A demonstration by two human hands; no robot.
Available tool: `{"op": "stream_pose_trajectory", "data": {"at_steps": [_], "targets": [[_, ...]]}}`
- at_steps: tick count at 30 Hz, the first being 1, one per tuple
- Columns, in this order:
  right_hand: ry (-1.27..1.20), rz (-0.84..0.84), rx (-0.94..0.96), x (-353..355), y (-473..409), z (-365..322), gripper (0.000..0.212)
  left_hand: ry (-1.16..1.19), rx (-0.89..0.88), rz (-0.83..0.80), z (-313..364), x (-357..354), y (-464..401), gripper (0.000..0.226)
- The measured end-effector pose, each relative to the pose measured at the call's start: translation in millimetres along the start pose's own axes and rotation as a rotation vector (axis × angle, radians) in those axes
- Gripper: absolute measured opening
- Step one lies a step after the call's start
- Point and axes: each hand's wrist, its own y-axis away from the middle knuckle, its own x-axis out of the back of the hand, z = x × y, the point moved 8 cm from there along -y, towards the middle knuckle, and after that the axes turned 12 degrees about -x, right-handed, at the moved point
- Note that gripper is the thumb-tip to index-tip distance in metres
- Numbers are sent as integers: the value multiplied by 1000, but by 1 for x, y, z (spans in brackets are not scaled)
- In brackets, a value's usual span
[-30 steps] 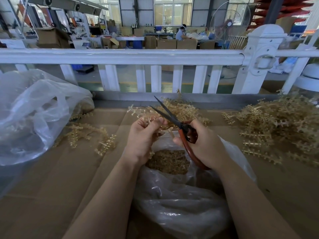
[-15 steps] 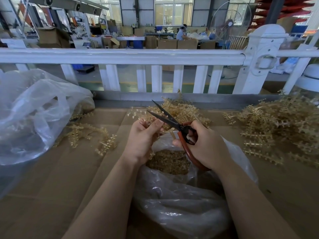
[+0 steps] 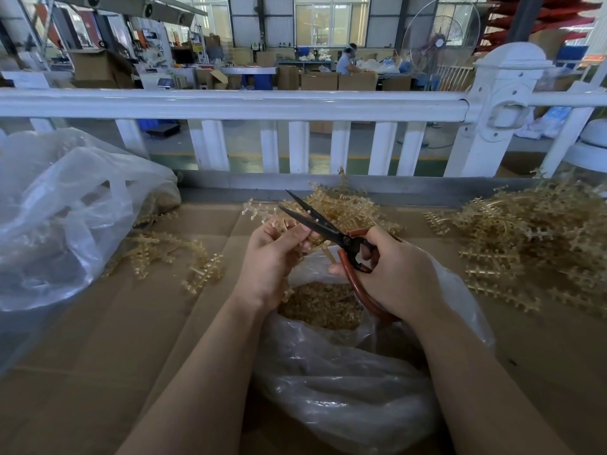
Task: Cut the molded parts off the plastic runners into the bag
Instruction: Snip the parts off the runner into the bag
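I'm looking at a pale amber plastic runner (image 3: 262, 211) pinched between the thumb and curled fingers of my left hand (image 3: 272, 261), held up just above the open mouth of the clear bag (image 3: 345, 389). My right hand (image 3: 397, 277) is wrapped round the red handles of the scissors (image 3: 328, 229), fingers through the loop; the dark blades stand parted, tips pointing up and away, the lower blade just beside my left thumb. Whether a blade actually touches the runner I cannot tell. Down in the bag sits a heap of small tan cut parts (image 3: 320, 305), right under both hands. The bag lies on a brown cardboard surface (image 3: 98, 356). Behind the hands there's a tangle of runners (image 3: 348, 208); to the right a far bigger pile (image 3: 538, 238); to the left a few loose runners (image 3: 170, 254) lie flat beside a large crumpled clear bag (image 3: 65, 218). Beyond the table edge runs a white railing (image 3: 230, 105), with a workshop floor, cardboard boxes and a standing fan (image 3: 440, 37) behind it.
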Motion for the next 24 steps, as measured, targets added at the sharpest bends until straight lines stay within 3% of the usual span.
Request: {"op": "stream_pose_trajectory", "data": {"at_steps": [5, 12, 24], "targets": [[-14, 25, -7, 4, 0, -2, 51, -18, -11, 11, 1, 0, 0, 16], [-49, -6, -11, 2, -1, 4, 60, 22, -6, 0, -1, 1, -2, 6], [-39, 12, 23, 1, 0, 0, 51, -3, -44, -83, -3, -1, -4, 7]]}}
